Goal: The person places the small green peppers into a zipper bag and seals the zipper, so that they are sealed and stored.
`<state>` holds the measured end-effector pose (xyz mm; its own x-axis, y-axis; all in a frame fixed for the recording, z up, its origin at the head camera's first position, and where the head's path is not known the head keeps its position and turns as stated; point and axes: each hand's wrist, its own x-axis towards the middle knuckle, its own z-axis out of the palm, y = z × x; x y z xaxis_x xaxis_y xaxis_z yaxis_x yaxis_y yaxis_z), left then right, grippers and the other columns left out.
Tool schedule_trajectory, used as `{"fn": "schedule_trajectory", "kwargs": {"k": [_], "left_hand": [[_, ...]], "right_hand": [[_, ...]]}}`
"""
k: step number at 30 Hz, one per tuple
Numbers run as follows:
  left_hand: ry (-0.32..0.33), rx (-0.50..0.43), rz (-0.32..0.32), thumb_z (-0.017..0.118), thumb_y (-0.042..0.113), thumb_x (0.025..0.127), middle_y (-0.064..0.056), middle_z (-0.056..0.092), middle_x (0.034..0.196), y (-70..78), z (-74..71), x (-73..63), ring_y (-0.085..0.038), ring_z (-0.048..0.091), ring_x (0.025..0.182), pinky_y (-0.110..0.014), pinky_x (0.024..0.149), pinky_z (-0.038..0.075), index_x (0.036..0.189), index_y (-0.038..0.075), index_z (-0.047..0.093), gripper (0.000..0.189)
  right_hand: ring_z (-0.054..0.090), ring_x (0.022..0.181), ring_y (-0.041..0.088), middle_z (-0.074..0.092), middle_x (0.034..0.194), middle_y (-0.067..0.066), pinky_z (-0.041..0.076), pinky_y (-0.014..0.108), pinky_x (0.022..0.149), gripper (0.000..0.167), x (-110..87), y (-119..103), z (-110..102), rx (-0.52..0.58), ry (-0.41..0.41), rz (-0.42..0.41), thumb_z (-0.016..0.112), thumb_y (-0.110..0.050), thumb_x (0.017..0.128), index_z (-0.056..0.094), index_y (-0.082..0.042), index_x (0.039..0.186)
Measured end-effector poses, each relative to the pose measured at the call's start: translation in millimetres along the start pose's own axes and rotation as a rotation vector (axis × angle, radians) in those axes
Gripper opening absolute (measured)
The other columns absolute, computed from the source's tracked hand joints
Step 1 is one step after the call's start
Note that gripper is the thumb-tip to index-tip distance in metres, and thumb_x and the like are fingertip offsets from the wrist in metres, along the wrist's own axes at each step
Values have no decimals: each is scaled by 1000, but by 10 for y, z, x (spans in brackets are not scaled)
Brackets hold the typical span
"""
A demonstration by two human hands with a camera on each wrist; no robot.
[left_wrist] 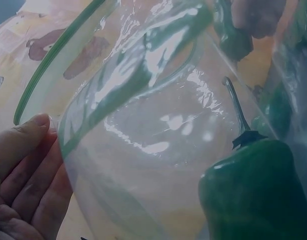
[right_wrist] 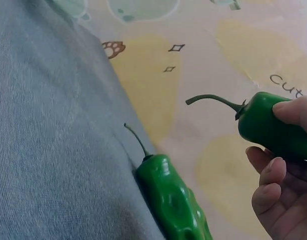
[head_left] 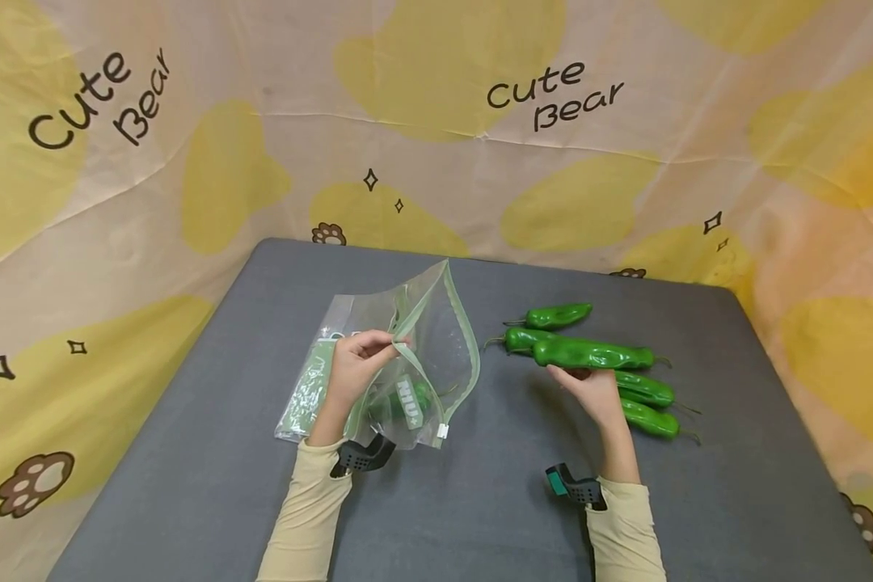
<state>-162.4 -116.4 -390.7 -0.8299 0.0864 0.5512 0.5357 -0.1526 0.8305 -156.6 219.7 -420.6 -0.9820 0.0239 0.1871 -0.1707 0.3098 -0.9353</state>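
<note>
My left hand (head_left: 356, 368) pinches the green-edged rim of a clear zip bag (head_left: 460, 347), whose mouth gapes toward the right. Inside the bag lies a green pepper (left_wrist: 253, 195), its stem toward the opening in the left wrist view. To the right, my right hand (head_left: 598, 394) grips another long green pepper (head_left: 592, 354) from below, lifted above the table. In the right wrist view the thumb presses on this held pepper (right_wrist: 273, 125), and its stem sticks out free. Several more peppers lie around it, among them one at the back (head_left: 558, 315) and one nearest me (head_left: 651, 419).
The grey table (head_left: 509, 501) is bordered by a pale cloth backdrop (head_left: 422, 97) with yellow patches and lettering. A shiny green panel (head_left: 309, 396) shows at the bag's left side. A white slider (head_left: 443, 432) sits at its lower right corner.
</note>
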Motion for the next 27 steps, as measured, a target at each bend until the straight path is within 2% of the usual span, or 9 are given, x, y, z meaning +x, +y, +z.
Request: {"fn": "schedule_trajectory", "kwargs": {"k": [3, 7, 12, 17, 20, 24, 27], "left_hand": [[2, -6, -5, 60, -19, 74, -12, 67, 81, -4, -6, -8, -15, 65, 75, -27, 66, 53, 82, -4, 67, 18], [4, -17, -3, 60, -19, 74, -12, 67, 82, -11, -13, -17, -15, 64, 75, -27, 65, 53, 82, 1, 69, 24], [-1, -18, -2, 60, -17, 75, -10, 67, 82, -6, -20, -16, -14, 64, 75, -26, 65, 53, 83, 0, 68, 20], [1, -6, 25, 60, -20, 74, -7, 67, 81, -5, -23, -6, -14, 64, 74, -26, 64, 53, 79, -7, 65, 15], [4, -8, 28, 59, -22, 73, -6, 67, 81, -4, -23, -2, -14, 64, 74, -26, 64, 53, 79, -7, 65, 17], [8, -23, 11, 59, -21, 73, -10, 67, 81, -4, -23, -6, -14, 64, 75, -26, 65, 53, 82, 0, 68, 25], [4, -17, 18, 60, -20, 74, -10, 67, 81, -10, -27, -4, -14, 64, 75, -26, 65, 53, 81, -3, 67, 19]], "right_hand": [[54, 55, 14, 56, 66, -4, 46, 21, 50, 18, -31, -142, 17, 1, 7, -4, 68, 3, 75, 55, 9, 87], [54, 59, 13, 56, 70, 0, 46, 19, 52, 20, -78, -331, 46, -11, 29, -45, 68, 8, 73, 54, 9, 88], [55, 59, 13, 58, 73, 6, 47, 19, 52, 24, -86, -421, 75, 3, 32, -102, 69, 11, 70, 56, 9, 91], [54, 55, 13, 58, 71, 0, 46, 20, 48, 23, -89, -433, 106, 54, 43, -195, 68, 15, 67, 57, 10, 87], [53, 53, 12, 58, 68, -3, 44, 20, 45, 22, -94, -433, 125, 81, 63, -275, 67, 18, 65, 57, 11, 83], [53, 53, 8, 59, 68, -6, 43, 19, 44, 24, -92, -443, 158, 127, 86, -376, 65, 23, 62, 56, 13, 81], [54, 55, 6, 59, 70, -7, 43, 17, 46, 27, -78, -455, 189, 180, 85, -435, 64, 26, 60, 56, 15, 83]]}}
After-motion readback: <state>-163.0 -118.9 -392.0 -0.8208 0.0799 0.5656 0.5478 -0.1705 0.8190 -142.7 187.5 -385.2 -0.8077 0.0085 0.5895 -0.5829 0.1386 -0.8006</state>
